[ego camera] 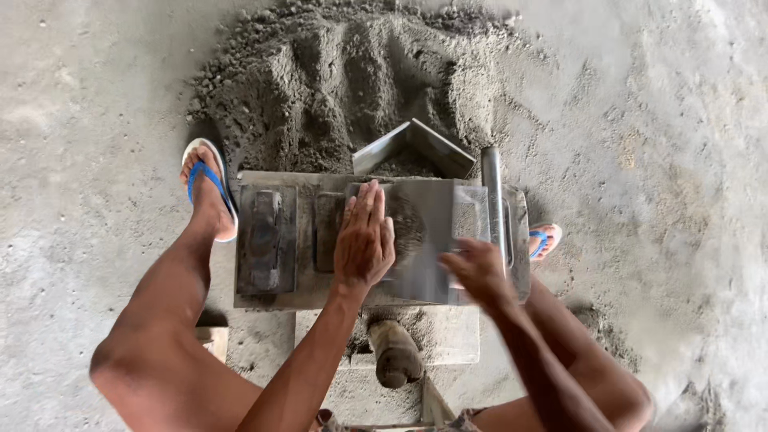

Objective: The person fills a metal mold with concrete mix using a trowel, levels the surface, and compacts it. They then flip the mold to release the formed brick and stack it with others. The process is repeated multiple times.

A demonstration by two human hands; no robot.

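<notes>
Grey damp mix fills the metal block mould (384, 240); the left hand (364, 240) lies flat, fingers spread, pressing it level, while the right hand (478, 270), just beside, grips a blurred flat plate (432, 240). Levelling seems underway; an even scrape would suit next.

Head camera, straight down — close above block mould (376, 240), concrete floor (80, 96)

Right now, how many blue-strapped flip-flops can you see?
2. One flip-flop is on the foot at the left of the grey block mould; the other flip-flop peeks out at the mould's right side, mostly hidden.
</notes>
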